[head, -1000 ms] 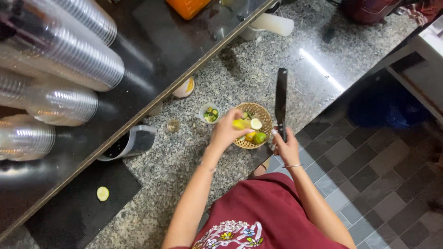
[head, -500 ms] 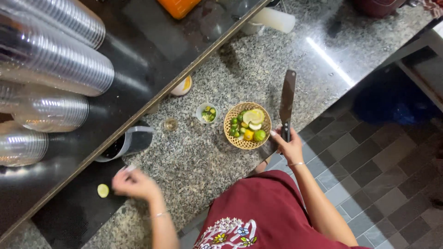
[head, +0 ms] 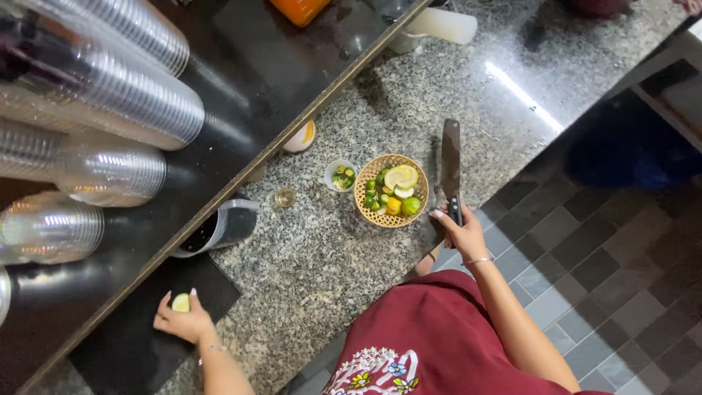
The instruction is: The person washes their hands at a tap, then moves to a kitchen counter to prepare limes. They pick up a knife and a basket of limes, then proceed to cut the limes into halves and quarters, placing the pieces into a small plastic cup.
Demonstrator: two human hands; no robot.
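Observation:
My right hand [head: 462,232] grips the handle of a long dark knife [head: 450,162], its blade lying over the granite counter [head: 380,110] just right of a woven basket [head: 365,212] of small limes and citrus pieces. My left hand [head: 183,320] is far to the left, over a black mat [head: 124,351], with its fingers touching a pale green lime piece [head: 180,301] there. A small white cup [head: 339,176] of green limes stands left of the basket.
Stacks of clear plastic cups [head: 95,95] lie on a raised dark shelf at the left. A dark jug [head: 219,227], a small glass [head: 284,197], a small white bowl [head: 301,137] and a white bottle lying on its side [head: 442,25] are on the counter. Grey floor tiles are at the right.
My left hand left the basket, swung far left across the counter and came down on the lime piece on the black mat. My right hand kept holding the knife beside the basket.

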